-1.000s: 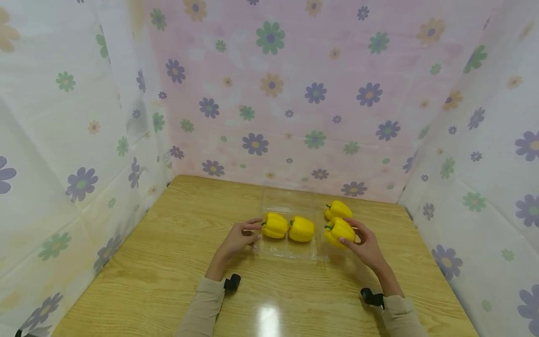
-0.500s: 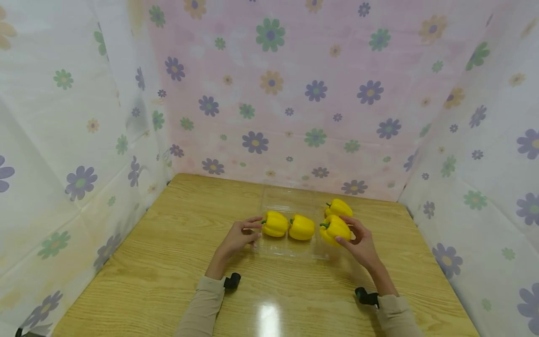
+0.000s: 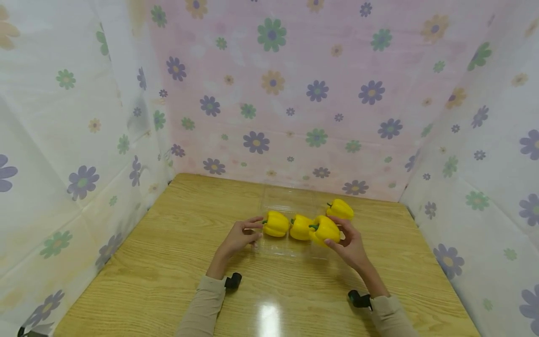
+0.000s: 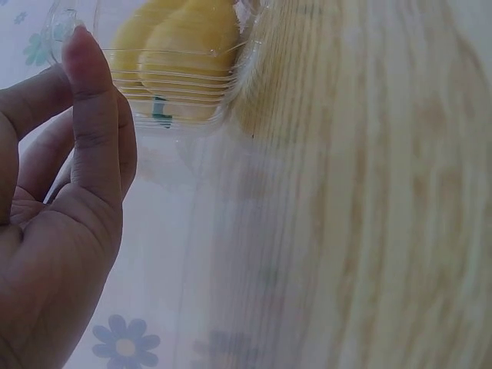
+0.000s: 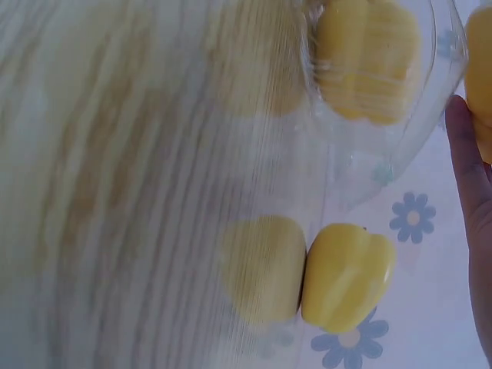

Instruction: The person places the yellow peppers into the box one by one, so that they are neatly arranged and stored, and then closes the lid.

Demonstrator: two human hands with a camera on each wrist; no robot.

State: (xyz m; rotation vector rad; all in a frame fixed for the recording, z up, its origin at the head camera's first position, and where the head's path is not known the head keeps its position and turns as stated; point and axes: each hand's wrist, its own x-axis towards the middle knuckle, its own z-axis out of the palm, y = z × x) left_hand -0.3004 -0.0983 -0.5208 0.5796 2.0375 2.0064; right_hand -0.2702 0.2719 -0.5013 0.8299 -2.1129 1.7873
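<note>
My left hand (image 3: 236, 238) holds the left edge of a clear plastic clamshell container (image 3: 278, 253), thumb and fingers at its rim (image 4: 65, 38). Inside sit two yellow bell peppers side by side, a left pepper (image 3: 276, 223) and a right pepper (image 3: 300, 228). My right hand (image 3: 350, 244) grips another yellow bell pepper (image 3: 325, 230) by its right side, green stem pointing left. This pepper is above the container's right part and partly hides the right pepper in the head view. In the right wrist view, the held pepper (image 5: 480, 69) is cut off by the frame edge.
One more yellow bell pepper (image 3: 341, 209) lies on the wooden table (image 3: 189, 206) behind my right hand, right of the container. The clear lid (image 3: 286, 199) lies opened back behind the container. Flower-printed cloth (image 3: 290, 93) surrounds the table at the back and sides.
My right hand has carried its pepper leftward, from beside the container to over its right part. The left hand stays at the container's left edge.
</note>
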